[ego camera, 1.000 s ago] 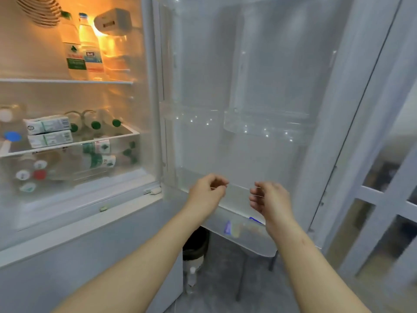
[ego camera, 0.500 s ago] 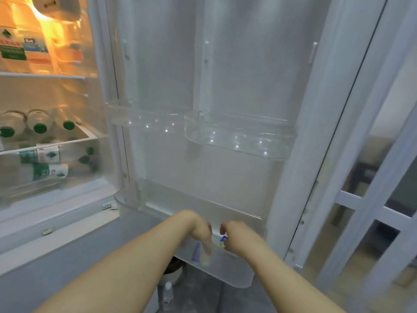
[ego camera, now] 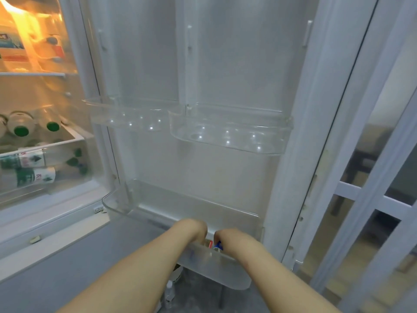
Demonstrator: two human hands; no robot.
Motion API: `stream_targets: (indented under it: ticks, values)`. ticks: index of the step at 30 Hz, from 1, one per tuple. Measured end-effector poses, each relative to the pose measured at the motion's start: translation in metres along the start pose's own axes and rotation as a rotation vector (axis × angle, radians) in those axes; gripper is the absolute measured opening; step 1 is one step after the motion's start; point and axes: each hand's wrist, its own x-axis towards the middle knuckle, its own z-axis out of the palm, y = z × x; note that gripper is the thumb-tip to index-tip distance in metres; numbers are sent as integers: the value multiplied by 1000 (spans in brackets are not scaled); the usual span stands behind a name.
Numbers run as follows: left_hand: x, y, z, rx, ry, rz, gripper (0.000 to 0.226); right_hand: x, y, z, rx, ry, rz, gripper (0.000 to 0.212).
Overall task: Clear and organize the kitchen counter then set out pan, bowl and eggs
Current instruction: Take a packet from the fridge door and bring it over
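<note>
The fridge door stands open in front of me. Both my hands reach down into its lowest clear door bin (ego camera: pixel 140 206). My left hand (ego camera: pixel 194 230) and my right hand (ego camera: pixel 232 240) are close together, with their fingers hidden below the bin's front wall. Between them I see a small red item (ego camera: pixel 210 243) and a small blue-topped item (ego camera: pixel 218 246), the blue one touching my right fingers. Whether either hand grips anything is hidden. No pan, bowl or eggs are in view.
Two clear egg-style door trays (ego camera: pixel 230 136) hang higher on the door, holding nothing. Left, the lit fridge shelves hold green-capped bottles (ego camera: pixel 21 129). A white glazed door (ego camera: pixel 372 199) stands at the right. Below the bin, a bottle (ego camera: pixel 169 292) stands on the floor.
Both hands have gone from hovering above the lowest door bin to dipping inside it. My view has shifted right and down, closer to the door.
</note>
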Motion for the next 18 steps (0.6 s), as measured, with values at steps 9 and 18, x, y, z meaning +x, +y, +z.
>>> stream_targets:
  ticks: [9,18]
  values:
    - [-11,-12,7,-289,247,0,26,-9,-6,7,49,169,9,24]
    - [-33,-27,11,-867,730,35,11,-11,-10,3,548,552,-44,11]
